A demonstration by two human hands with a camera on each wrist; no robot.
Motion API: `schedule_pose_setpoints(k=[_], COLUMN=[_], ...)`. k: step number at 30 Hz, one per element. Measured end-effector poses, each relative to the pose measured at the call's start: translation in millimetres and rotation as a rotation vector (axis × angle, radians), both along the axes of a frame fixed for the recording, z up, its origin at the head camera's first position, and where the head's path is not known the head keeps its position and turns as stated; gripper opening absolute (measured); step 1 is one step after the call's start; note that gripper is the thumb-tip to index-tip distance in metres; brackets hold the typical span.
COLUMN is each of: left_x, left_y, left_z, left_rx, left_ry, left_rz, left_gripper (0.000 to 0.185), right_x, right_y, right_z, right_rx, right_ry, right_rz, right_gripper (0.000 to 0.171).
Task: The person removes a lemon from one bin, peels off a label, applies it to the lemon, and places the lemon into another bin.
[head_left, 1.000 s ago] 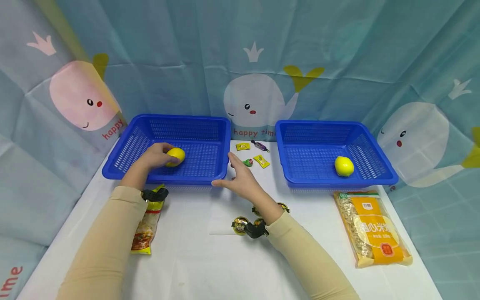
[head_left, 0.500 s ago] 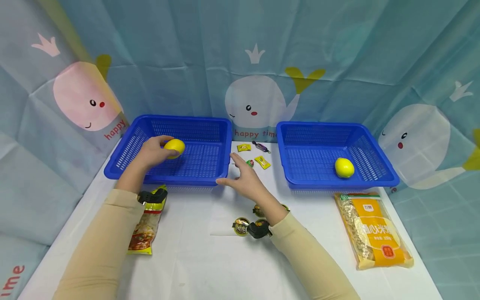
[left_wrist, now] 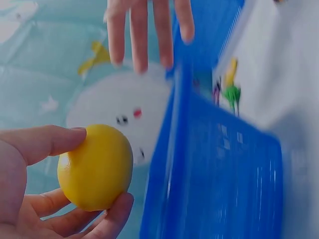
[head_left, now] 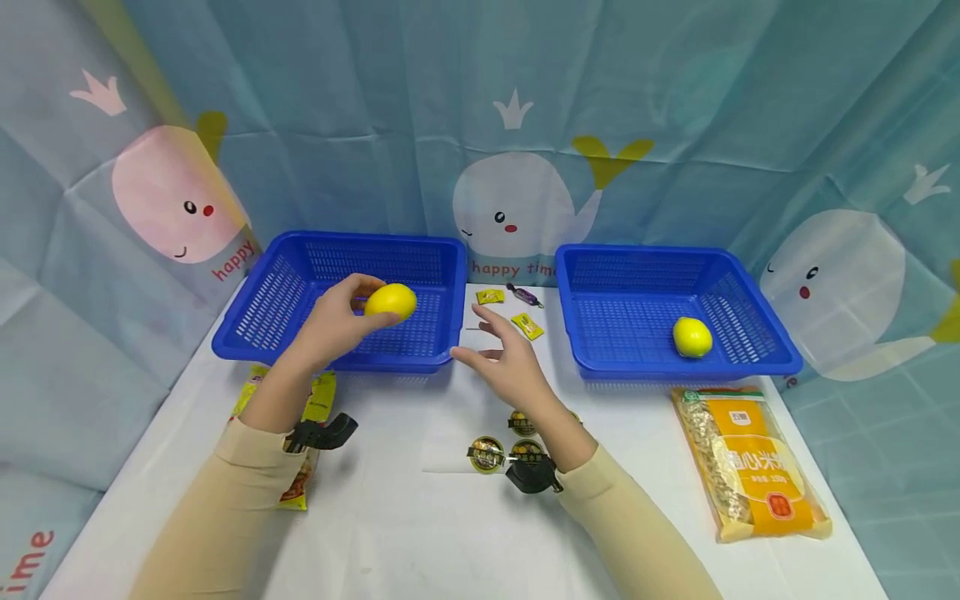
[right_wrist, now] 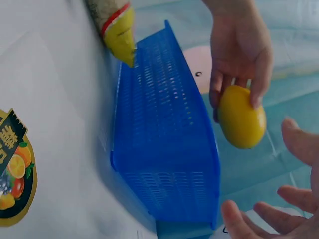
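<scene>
In the head view my left hand [head_left: 333, 323] pinches a lemon [head_left: 392, 302] between thumb and fingers, raised over the left blue basket [head_left: 390, 364]. The left wrist view shows the thumb on one side of the lemon [left_wrist: 97, 167] and the fingers under the other. My right hand [head_left: 513, 367] is at the front right corner of the same basket, fingers spread and holding nothing. From the right wrist, its fingers [right_wrist: 279, 219] appear apart from the lemon [right_wrist: 242, 117]. A second lemon [head_left: 692, 337] lies in the right blue basket [head_left: 682, 370].
Small wrapped candies [head_left: 527, 326] lie between the baskets; a green one [left_wrist: 232, 93] shows in the left wrist view. Round fruit stickers [head_left: 486, 455] are by my right wrist. A yellow food packet [head_left: 321, 398] is partly under my left forearm. An orange-labelled bag [head_left: 753, 462] lies at right.
My left hand has lifted the lemon from the left basket's floor and carried it to the right. My right hand has shifted slightly right, its fingers still spread.
</scene>
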State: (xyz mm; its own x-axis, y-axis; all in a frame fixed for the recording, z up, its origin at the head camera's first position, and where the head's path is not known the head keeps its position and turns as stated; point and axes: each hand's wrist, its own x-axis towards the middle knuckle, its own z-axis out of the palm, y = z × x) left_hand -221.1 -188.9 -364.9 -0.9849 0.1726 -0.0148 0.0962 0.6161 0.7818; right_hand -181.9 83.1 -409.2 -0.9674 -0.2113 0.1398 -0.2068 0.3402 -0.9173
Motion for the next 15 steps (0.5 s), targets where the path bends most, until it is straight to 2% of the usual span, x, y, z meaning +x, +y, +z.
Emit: schedule_pose_setpoints(k=[7,15], left_x=[22.6,39.5], left_y=[38,74], left_z=[0.8,-10.5], left_rx=[0.114,0.249], left_ry=[-0.034,-0.1], left_rz=[-0.055,-0.13], left_gripper=[0.059,0.054], right_x=[11.5,20.8], right_y=[12,30], right_z=[2.1,0.1], right_rx=[-0.079,-0.16], right_ry=[0.036,0.053], right_rz=[0.055,0.111], right_gripper=[0.073,0.074])
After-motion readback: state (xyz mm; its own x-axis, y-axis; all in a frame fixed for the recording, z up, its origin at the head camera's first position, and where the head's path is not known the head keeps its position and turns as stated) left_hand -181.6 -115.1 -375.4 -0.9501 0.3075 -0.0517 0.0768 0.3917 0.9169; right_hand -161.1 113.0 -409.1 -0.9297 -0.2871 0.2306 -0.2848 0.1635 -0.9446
